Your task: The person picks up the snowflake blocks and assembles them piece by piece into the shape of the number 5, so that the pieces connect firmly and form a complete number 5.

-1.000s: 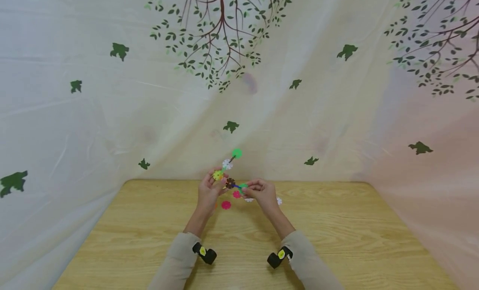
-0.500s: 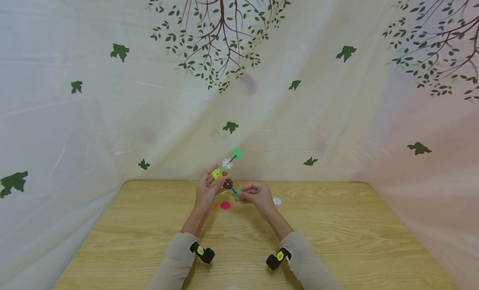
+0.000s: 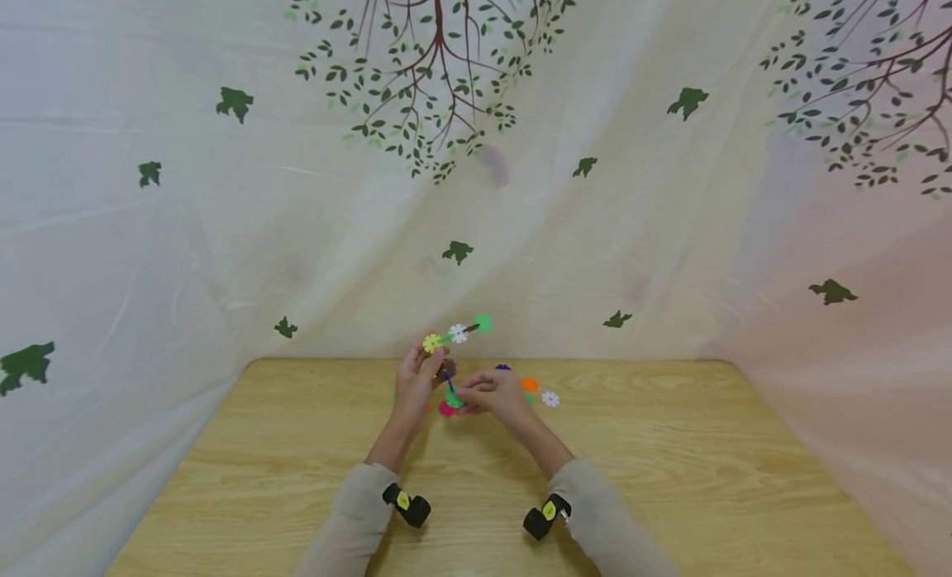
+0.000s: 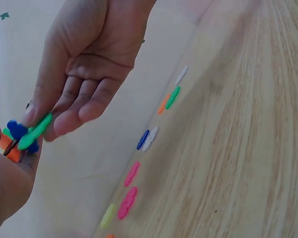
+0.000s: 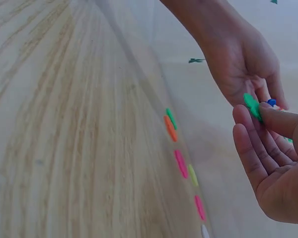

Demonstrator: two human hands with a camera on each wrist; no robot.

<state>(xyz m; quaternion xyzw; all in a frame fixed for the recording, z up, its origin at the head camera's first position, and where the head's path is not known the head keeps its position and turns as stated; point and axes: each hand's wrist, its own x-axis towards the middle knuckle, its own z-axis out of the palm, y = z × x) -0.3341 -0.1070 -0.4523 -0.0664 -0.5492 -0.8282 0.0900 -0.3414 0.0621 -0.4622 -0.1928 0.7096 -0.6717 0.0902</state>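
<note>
My left hand (image 3: 411, 393) grips a chain of slotted plastic snowflake discs above the table. A yellow disc (image 3: 431, 343), a white disc (image 3: 458, 334) and a green end disc (image 3: 483, 323) stick out past its fingertips, toward the back right. Below them a brown disc (image 3: 447, 369) shows partly behind the left thumb. From it a blue disc (image 3: 449, 381), seen edge-on, leads to another green disc (image 3: 454, 398). My right hand (image 3: 504, 395) pinches that green disc between thumb and index finger; in the right wrist view its other fingers (image 5: 253, 153) are loosely bent. Fingers hide part of the chain.
Loose discs lie along the table's back edge: a white one (image 3: 550, 399), an orange one (image 3: 529, 384) and a blue one (image 3: 502, 368) beyond the right hand, pink ones (image 4: 127, 203) in the middle, a pale yellow one (image 4: 108, 216) nearby. A printed curtain (image 3: 357, 255) hangs behind.
The right hand has moved left and slightly down with the green disc, swinging the blue disc more upright. The chain's far green end has tipped lower and to the right.
</note>
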